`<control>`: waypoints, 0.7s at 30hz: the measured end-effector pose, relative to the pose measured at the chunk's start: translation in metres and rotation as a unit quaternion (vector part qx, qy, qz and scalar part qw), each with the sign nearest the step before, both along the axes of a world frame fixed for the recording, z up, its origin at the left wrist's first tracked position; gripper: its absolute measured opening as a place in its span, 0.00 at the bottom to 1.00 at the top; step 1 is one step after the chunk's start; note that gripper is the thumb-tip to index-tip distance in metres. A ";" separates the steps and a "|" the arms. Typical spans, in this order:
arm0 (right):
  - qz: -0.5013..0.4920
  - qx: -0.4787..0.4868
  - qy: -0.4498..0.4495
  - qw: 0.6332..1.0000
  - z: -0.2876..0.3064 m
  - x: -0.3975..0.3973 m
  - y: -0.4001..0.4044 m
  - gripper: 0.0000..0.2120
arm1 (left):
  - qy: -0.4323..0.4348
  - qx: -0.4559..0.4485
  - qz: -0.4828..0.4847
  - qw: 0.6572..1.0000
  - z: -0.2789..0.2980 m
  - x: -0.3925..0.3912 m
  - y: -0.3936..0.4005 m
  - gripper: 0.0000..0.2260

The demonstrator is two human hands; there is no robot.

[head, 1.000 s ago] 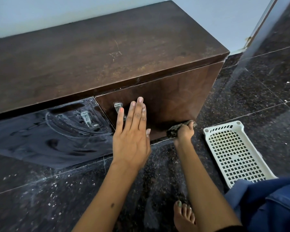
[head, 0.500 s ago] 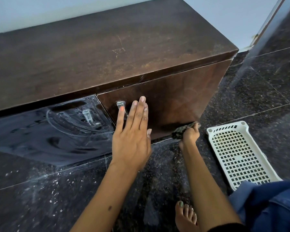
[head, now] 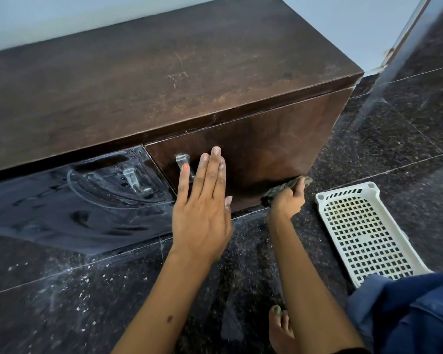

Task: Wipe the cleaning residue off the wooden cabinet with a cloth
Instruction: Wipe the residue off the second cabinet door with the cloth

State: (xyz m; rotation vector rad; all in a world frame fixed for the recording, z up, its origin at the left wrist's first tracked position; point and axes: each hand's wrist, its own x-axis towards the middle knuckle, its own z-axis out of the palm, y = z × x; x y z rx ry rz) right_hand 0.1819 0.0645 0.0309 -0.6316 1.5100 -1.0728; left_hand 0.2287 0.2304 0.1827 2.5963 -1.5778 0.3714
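1. Against the brown wooden cabinet door (head: 266,146): left hand (head: 202,213) flat, fingers straight, pressing beside the metal handle (head: 183,162).
2. At the door's lower right corner: right hand (head: 288,200) gripping a dark crumpled cloth (head: 279,189).
3. Just right, on the dark speckled stone floor (head: 62,302): white perforated plastic tray (head: 361,231).

Basket (head: 363,233) on floor (head: 62,302), right of cabinet (head: 164,80)

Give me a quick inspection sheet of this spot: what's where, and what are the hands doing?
Surface: dark speckled floor, white flecks and smears.
Job's things: wooden cabinet; right door looks clean, left door streaked with residue; dark cloth at the right door's bottom edge.
Clutter: white basket on the floor.
Hands: left hand flat on the right door; right hand grips the cloth.
Cables: nothing seen.
Surroundings: pale wall behind.
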 end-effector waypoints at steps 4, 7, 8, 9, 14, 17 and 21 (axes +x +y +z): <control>0.001 -0.044 0.053 0.998 0.002 0.011 0.007 0.27 | 0.001 -0.002 0.001 1.000 0.000 -0.001 0.001 0.27; 0.064 0.121 0.001 0.991 -0.010 -0.002 -0.009 0.28 | 0.002 -0.002 -0.005 1.000 0.002 0.000 0.000 0.27; 0.081 0.160 -0.016 0.984 -0.012 -0.007 -0.012 0.27 | 0.002 -0.002 -0.006 1.000 0.003 0.000 0.000 0.27; 0.091 0.175 -0.020 0.980 -0.011 -0.010 -0.012 0.26 | 0.002 -0.001 -0.007 1.000 0.003 0.001 0.001 0.27; 0.011 -0.060 0.102 0.993 0.003 0.005 0.003 0.25 | 0.007 -0.005 -0.008 1.000 0.001 0.000 0.000 0.27; -0.007 -0.106 0.154 0.982 0.012 0.019 0.008 0.27 | 0.005 -0.001 -0.003 1.000 -0.001 -0.001 0.000 0.27; 0.056 0.130 0.045 0.989 -0.008 0.002 -0.007 0.25 | 0.009 -0.007 -0.005 1.000 0.000 0.000 0.000 0.27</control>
